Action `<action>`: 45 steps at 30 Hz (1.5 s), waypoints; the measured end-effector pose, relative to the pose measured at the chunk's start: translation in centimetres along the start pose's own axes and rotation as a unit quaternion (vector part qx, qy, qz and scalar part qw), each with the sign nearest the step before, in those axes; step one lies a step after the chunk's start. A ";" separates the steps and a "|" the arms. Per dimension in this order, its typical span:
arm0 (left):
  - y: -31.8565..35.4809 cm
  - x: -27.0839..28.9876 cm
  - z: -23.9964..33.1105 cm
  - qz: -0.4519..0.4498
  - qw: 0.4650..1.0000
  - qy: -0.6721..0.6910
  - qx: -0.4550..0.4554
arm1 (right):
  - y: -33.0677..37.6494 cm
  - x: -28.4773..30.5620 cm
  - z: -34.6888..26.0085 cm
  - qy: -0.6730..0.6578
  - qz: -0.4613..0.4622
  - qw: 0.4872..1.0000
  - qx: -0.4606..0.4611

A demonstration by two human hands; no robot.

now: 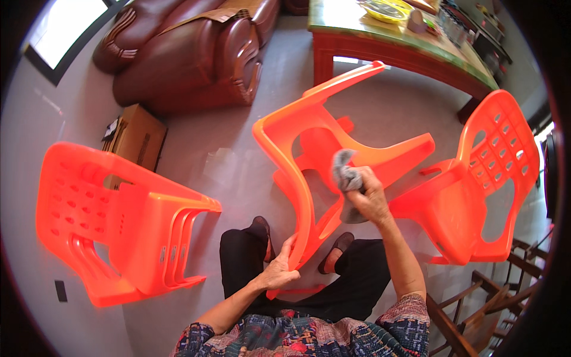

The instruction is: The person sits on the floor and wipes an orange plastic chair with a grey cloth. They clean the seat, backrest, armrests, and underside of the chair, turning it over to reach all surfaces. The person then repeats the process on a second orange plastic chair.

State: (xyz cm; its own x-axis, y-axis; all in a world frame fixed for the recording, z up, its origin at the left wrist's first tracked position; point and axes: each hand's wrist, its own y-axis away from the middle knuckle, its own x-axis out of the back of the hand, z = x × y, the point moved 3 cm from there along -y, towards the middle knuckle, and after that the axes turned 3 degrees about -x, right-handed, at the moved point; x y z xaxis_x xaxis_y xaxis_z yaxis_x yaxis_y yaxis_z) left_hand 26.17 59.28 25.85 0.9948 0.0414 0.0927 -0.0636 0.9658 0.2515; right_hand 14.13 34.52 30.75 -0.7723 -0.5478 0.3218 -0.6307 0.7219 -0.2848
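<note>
An orange plastic armchair [303, 196] lies tipped over in front of my legs, with some of its legs pointing away and to the right. My left hand [281, 270] grips the chair's near edge, fingers wrapped round the rim. Over the chair's right part, my right hand [370, 196] is closed round a bunched grey cloth [345, 171]. Part of the cloth hangs below the hand. Whether the cloth touches the plastic I cannot tell.
Several nested orange chairs [128, 226] stand at left. Another orange chair [458, 205] is at right, near brown wooden stools [485, 303]. Behind are a cardboard box [137, 140], a maroon leather sofa [172, 65] and a wooden table [380, 52] bearing a yellow basket [386, 11].
</note>
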 end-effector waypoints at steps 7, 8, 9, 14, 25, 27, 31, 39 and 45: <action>-0.3 0.1 -1.5 0.014 0.999 -0.012 -0.035 | -1.0 -9.6 -5.1 0.231 -0.083 0.943 0.224; -0.2 0.3 -0.2 0.012 1.000 -0.020 -0.015 | -2.1 -10.1 -5.3 0.246 -0.077 0.938 0.234; 0.0 0.4 0.3 0.009 1.000 -0.028 0.005 | -3.3 -10.7 -5.4 0.260 -0.071 0.931 0.244; 0.4 0.9 0.6 0.013 0.999 -0.050 0.006 | -9.8 -15.0 -5.8 0.286 -0.072 0.923 0.247; 0.0 1.0 -1.4 0.040 0.999 0.010 0.001 | -12.5 -17.8 -4.5 0.260 -0.063 0.946 0.181; -0.1 1.0 -0.9 0.016 0.999 0.036 0.026 | -9.4 -15.6 -4.1 0.267 -0.058 0.944 0.184; -0.3 0.5 -1.5 0.034 0.999 0.001 0.010 | -1.4 -11.8 -4.5 0.271 -0.007 0.943 0.193; -0.4 -0.4 -2.9 -0.007 0.998 -0.001 -0.069 | 16.2 -12.6 -5.0 0.071 -0.043 0.997 0.005; 0.4 -0.7 -3.2 0.054 0.998 -0.008 -0.026 | 8.3 -11.9 -4.6 0.140 0.074 0.986 0.048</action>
State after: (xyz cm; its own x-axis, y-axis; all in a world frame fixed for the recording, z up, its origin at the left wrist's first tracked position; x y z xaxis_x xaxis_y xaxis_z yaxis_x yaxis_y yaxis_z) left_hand 25.65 60.46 22.80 0.9810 0.1416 0.1325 -0.1653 0.9679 0.1896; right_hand 18.39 49.00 28.73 -0.8140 -0.2916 0.5025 -0.5272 0.7341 -0.4281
